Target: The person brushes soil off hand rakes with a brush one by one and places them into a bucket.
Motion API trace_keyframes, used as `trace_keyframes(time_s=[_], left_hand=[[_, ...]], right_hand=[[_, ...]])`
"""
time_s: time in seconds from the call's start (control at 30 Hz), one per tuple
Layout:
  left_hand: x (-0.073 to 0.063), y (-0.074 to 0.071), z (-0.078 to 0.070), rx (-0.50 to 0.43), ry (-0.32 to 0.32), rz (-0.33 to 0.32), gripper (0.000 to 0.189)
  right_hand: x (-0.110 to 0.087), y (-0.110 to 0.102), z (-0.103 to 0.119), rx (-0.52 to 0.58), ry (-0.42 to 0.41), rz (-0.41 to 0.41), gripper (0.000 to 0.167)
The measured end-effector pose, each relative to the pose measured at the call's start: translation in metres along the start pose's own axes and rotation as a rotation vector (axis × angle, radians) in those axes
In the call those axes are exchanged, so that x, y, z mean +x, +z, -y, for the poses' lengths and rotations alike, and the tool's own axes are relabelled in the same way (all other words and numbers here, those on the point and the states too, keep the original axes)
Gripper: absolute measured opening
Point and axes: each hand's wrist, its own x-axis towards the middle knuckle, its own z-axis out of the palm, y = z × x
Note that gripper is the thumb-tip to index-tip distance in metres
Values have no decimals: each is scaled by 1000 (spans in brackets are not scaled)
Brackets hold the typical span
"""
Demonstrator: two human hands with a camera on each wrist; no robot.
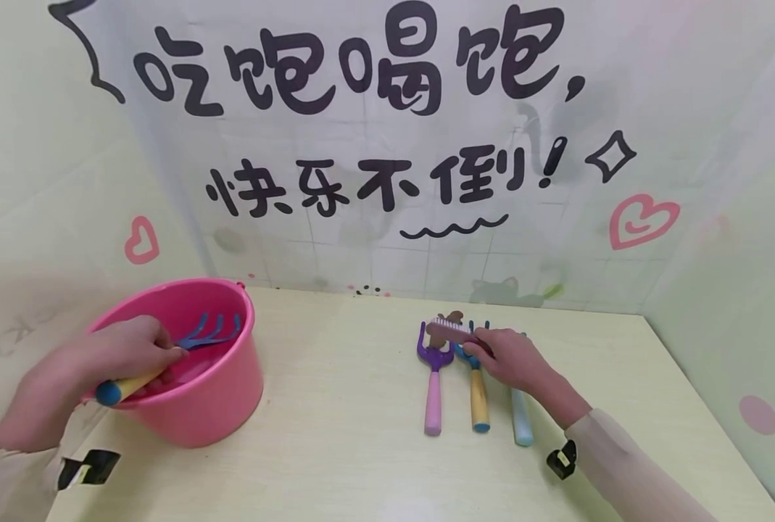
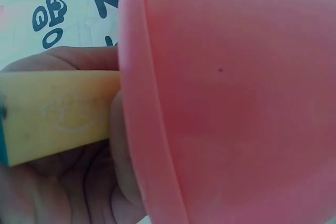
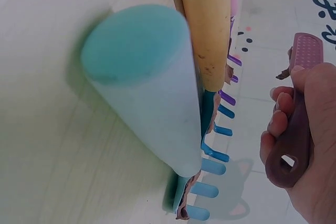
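My left hand (image 1: 126, 351) grips the yellow handle (image 1: 129, 386) of a small blue garden rake at the rim of a pink bucket (image 1: 211, 413). Its blue tines (image 1: 212, 335) point into the bucket. In the left wrist view the bucket's wall (image 2: 236, 103) hides the tines. My right hand (image 1: 507, 355) holds a mauve scrub brush (image 3: 296, 114) by its handle, white bristles showing in the head view. The brush is above a purple garden fork (image 1: 433, 399) with a pink handle. Brown crumpled matter (image 1: 438, 337) lies by its tines and the brush head.
Right of the purple fork lie a blue fork with a yellow handle (image 1: 479, 402) and a pale blue tool (image 1: 521, 420), its head partly hidden by my right hand. Brown matter also clings near its tines (image 3: 205, 190). A printed wall sheet (image 1: 374, 254) stands behind the table (image 1: 335, 406).
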Motion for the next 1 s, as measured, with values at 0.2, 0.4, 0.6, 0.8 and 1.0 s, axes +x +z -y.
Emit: trace_keyframes(time_s=[0.2, 0.4, 0.6, 0.8, 1.0], left_hand=[[1, 1, -1, -11, -14, 16, 22], [2, 1, -5, 6, -2, 13, 20], [1, 1, -9, 93, 4, -25, 23], [4, 2, -8, 137, -28, -46, 28], [10, 3, -5, 154, -28, -55, 30]], right_hand=[[-1, 0, 0, 0, -1, 11, 26], [-1, -1, 2, -2, -5, 11, 25], [-1, 0, 1, -9, -17, 10, 25], [-2, 2, 0, -9, -27, 6, 25], [-2, 2, -2, -16, -27, 9, 25]])
